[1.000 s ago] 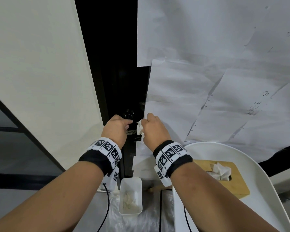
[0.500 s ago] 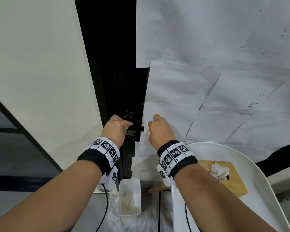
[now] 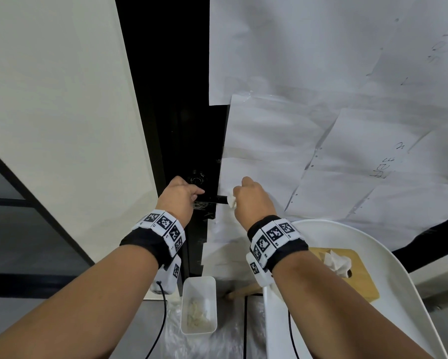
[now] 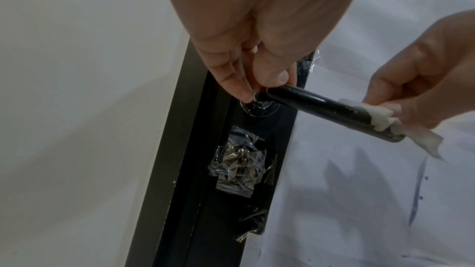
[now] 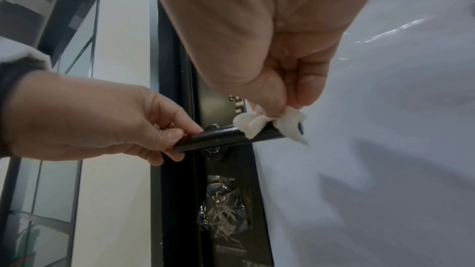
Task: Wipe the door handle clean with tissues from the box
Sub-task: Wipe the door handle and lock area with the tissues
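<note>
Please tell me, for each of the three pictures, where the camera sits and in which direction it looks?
Head: worn on the head, looks forward and down at the door handle, both forearms, tissue box.
Left wrist: sits under the left hand, looks along it at the handle's base; right hand enters.
Right wrist: sits under the right hand, looks along it at the tissue on the handle's end.
Both wrist views share handle, tissue and both hands.

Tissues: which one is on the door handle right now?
The crumpled tissue pinched by the right hand at the handle's free end; the other tissue sits in the wooden box.
</note>
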A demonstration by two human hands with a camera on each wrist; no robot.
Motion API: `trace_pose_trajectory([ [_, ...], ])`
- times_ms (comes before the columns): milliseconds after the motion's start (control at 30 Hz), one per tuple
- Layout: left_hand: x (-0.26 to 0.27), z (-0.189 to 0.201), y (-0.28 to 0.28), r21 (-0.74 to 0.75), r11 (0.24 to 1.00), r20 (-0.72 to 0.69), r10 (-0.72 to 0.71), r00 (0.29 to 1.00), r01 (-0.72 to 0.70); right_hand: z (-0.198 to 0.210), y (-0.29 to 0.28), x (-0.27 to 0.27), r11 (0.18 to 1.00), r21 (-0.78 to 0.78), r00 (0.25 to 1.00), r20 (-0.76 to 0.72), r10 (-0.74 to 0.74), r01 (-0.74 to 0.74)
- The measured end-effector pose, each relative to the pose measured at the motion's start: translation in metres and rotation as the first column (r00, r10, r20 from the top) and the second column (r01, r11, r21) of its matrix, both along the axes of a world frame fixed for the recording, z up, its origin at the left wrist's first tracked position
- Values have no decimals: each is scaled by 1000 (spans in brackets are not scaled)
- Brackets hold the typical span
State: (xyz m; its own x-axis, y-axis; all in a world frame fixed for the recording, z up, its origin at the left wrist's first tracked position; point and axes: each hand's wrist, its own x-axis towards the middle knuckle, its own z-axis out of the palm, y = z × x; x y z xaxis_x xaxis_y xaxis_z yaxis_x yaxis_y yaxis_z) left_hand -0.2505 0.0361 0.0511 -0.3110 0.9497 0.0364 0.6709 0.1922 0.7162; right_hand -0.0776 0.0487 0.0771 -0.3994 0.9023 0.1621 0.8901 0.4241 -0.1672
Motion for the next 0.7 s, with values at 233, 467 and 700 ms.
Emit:
trace_pose_trajectory([
  [233, -1, -4, -3, 72, 996, -40, -49, 998, 52, 0, 5, 12, 997, -4, 997, 3, -75, 75],
  [467, 1, -3, -7, 123, 987, -238, -72, 969, 103, -1, 6, 10, 996, -19, 996, -1, -88, 88],
  [700, 4, 4, -10, 103, 988, -280, -82, 957, 115, -18, 11, 15, 895, -365, 930, -159, -332, 257],
])
